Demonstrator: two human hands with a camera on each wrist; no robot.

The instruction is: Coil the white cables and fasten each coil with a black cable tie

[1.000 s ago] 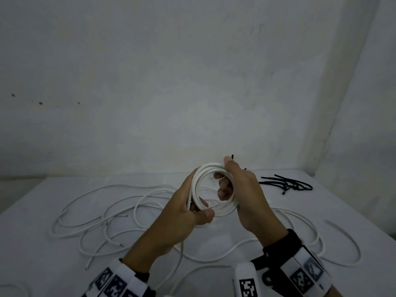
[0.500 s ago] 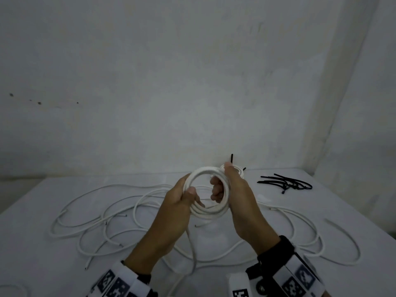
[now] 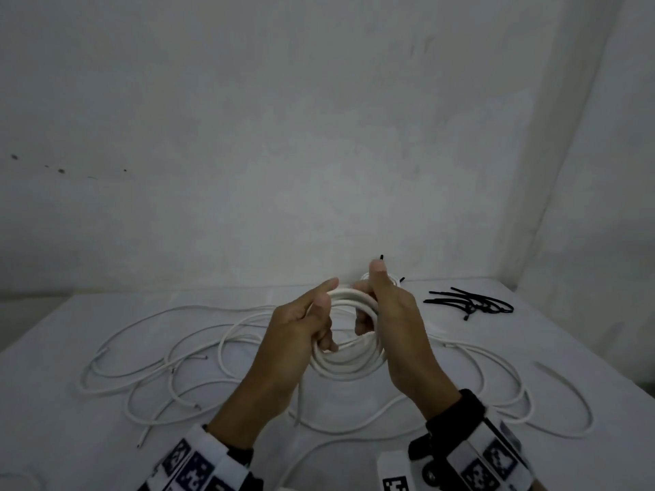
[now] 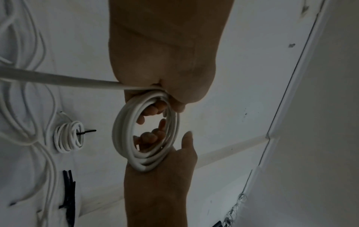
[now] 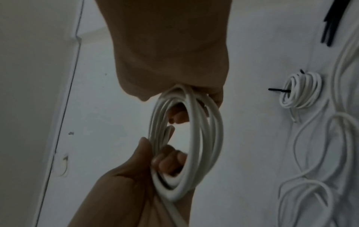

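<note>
Second coil mid-wind, one already tied.
Both hands grip the cable coil [image 3: 349,363] above the table: left hand [image 3: 301,334], right hand [image 3: 393,320]. Tied coil [image 4: 69,136] far; spare cable ties [image 3: 471,304] far right, loose cables [image 3: 159,356] left.

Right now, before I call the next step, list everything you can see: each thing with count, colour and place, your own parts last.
Coil of white round cable being wound: one, white, held up between both hands, its tail hanging to the table.
Finished white cable coil with black tie: one, white, on the table behind the hands.
Loose white cables: several, count unclear, white, sprawled across the table.
Spare black plastic cable ties: a small bundle, black, far right of the table.
White table: one, against a pale wall.
Wrist bands with black-and-white markers: one per wrist.
Left hand: grips the coil's left side.
Right hand: grips the coil's right side, fingers through the loop.
</note>
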